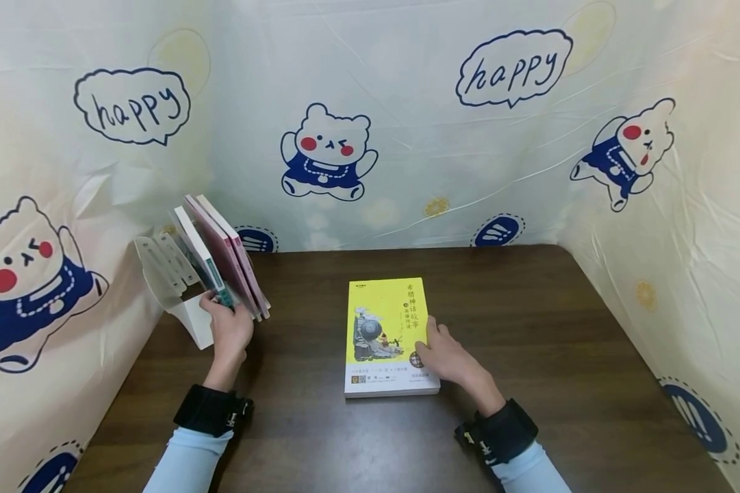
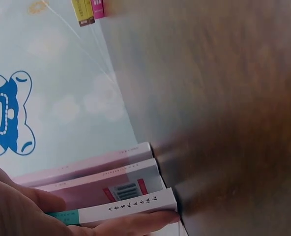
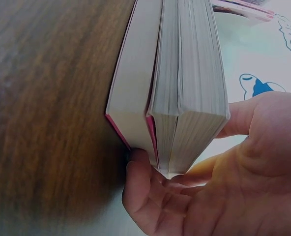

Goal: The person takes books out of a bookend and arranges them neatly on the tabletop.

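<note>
At the left my left hand [image 1: 229,332] pinches the lower end of a white book [image 1: 198,243] with a teal band on its spine. In the left wrist view, fingers lie on both sides of that white book [image 2: 123,211]. Two pink-spined books [image 2: 106,174] lean beside it, all tilted, at a white book rack [image 1: 198,322]. My right hand [image 1: 452,352] grips the right edge of a stack of books topped by a yellow and white storybook [image 1: 376,294]. The right wrist view shows its page edges [image 3: 197,69], with fingers curled at the corner.
The stack lies flat mid-table on the dark wooden table [image 1: 308,438]. White partitions [image 1: 169,260] of the rack stand close to the left wall. A printed cloth [image 1: 419,157] with bears hangs behind the table and along both sides.
</note>
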Motion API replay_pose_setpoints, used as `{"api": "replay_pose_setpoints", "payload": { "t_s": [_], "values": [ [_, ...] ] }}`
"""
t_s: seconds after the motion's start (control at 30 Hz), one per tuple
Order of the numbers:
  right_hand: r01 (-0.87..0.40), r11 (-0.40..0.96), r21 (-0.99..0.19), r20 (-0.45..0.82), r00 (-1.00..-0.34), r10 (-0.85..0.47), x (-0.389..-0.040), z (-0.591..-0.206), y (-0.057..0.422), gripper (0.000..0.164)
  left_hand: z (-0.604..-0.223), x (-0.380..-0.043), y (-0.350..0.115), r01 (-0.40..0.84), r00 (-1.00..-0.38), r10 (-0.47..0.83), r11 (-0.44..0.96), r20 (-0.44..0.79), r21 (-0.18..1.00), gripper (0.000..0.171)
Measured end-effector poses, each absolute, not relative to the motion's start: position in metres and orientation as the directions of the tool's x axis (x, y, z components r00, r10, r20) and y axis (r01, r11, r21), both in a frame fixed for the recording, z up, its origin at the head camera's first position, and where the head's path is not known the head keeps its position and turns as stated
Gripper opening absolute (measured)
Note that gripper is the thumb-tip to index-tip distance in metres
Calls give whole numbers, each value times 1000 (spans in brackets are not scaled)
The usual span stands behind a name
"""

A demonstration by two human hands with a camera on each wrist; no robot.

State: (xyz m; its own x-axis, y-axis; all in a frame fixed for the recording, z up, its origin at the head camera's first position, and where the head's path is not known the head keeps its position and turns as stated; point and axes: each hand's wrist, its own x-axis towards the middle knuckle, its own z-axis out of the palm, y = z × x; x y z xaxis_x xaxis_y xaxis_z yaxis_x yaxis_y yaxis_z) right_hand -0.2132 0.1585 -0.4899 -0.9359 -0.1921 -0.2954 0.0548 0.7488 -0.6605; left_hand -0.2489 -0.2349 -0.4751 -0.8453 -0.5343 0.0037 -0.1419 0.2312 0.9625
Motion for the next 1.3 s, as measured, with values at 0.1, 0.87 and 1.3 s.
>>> {"api": "replay_pose_setpoints", "payload": {
  "t_s": [0.1,0.87,1.3],
  "values": [
    [50,748,-662,-291,-936,-195,-213,-491,160,75,-476,-247,-232,-127,-846,-532,214,7,969,65],
    [48,744,-667,-282,-940,-193,-210,-488,158,75,-468,-245,-241,-202,-880,-471,270,-54,941,65],
    [47,745,-665,-283,-939,-194,-210,-492,157,74,-472,-241,-244,-143,-879,-472,408,74,902,86]
  ]
}}
